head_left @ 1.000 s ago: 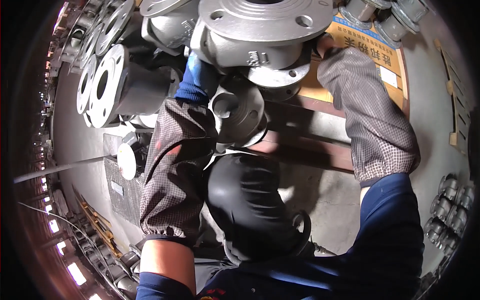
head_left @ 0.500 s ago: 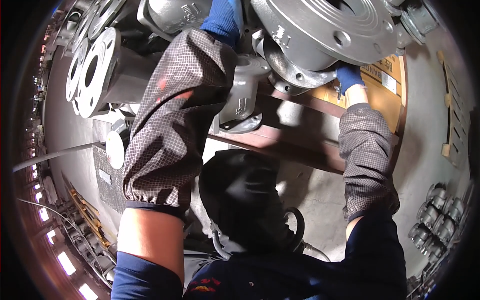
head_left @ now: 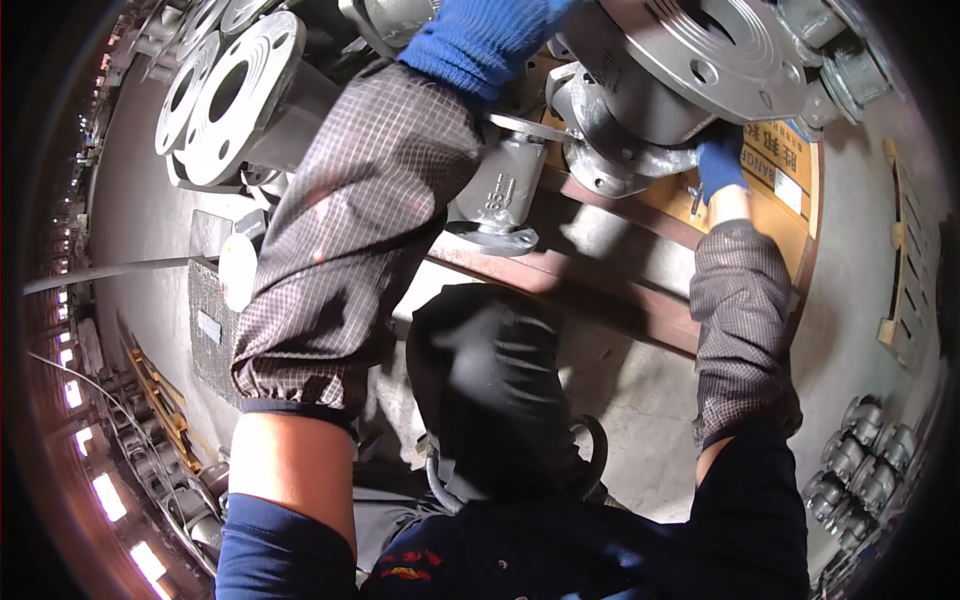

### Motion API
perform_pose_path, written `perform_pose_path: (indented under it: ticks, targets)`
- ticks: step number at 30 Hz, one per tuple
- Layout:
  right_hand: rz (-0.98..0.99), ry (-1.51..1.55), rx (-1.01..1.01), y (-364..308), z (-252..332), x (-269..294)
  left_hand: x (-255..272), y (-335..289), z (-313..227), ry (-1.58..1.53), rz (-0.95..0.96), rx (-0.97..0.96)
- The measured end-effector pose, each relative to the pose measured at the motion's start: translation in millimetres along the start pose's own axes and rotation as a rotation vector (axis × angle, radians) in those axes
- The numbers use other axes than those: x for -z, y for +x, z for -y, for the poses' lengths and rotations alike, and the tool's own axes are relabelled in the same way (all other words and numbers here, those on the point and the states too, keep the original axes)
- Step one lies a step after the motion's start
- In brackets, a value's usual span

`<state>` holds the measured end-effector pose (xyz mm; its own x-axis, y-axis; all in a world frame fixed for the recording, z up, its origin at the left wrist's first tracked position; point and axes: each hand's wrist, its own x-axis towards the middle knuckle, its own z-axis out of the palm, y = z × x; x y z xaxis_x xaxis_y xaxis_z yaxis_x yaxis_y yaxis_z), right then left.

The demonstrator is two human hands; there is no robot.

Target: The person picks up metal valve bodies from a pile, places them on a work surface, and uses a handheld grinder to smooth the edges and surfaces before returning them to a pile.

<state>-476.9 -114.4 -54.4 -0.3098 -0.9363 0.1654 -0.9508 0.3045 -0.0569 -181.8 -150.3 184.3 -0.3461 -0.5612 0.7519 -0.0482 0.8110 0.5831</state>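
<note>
A gap lies between the small casting (head_left: 497, 190) and right sleeve (head_left: 742, 310), the large casting (head_left: 645, 95) blocking beyond.

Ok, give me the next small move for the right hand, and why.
Probably firm up the right hand at the lower end of the big valve before any turning: the valve appears to lean, that hand is at its lower edge, and the left hand has its fingertips out of sight.

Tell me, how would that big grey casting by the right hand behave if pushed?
The casting is probably heavy and stiff, being thick metal. Its round flange might let it roll or rock. The smooth flange face could feel somewhat slippery.
</note>
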Motion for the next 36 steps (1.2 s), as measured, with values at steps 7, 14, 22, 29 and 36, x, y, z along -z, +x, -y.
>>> perform_pose_path:
  ticks: [7, 14, 22, 29, 36]
  targets:
    - [-0.051, -0.031, 0.037, 24, 15, 10, -32, 3, -47, 0.363, 0.435, -0.36]
    - [-0.095, -0.067, 0.09, 47, 30, -3, -10, -23, -22, 0.45, 0.182, -0.308]
    - [-0.146, -0.087, 0.1, 57, 8, 14, -15, -37, -21, 0.561, 0.016, -0.086]
    - [-0.128, -0.043, 0.077, 61, 11, 14, -51, 3, -21, 0.434, 0.318, -0.357]
    - [-0.11, -0.048, 0.096, 76, 6, 7, -86, 36, -7, 0.472, 0.477, -0.368]
